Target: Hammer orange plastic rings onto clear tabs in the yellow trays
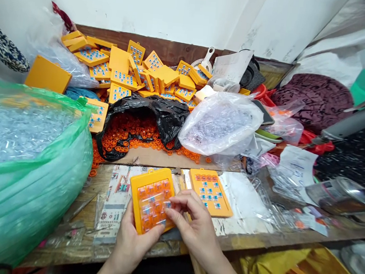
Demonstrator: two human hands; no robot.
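Note:
My left hand (132, 242) grips the lower edge of an orange plastic tray (151, 196) whose slots hold small clear and blue pieces. My right hand (193, 226) is over the tray's right side, fingertips pinched at a small piece on it; what it pinches is too small to name. A second orange tray (210, 192) with blue pieces lies flat on the table just right of the held one.
A black bag (145, 120) of orange rings spills behind. A clear bag (221, 123) of clear parts sits right of it. A pile of orange trays (133, 72) is at the back. A big green bag (24, 169) fills the left. The wooden table (90, 227) edge is near me.

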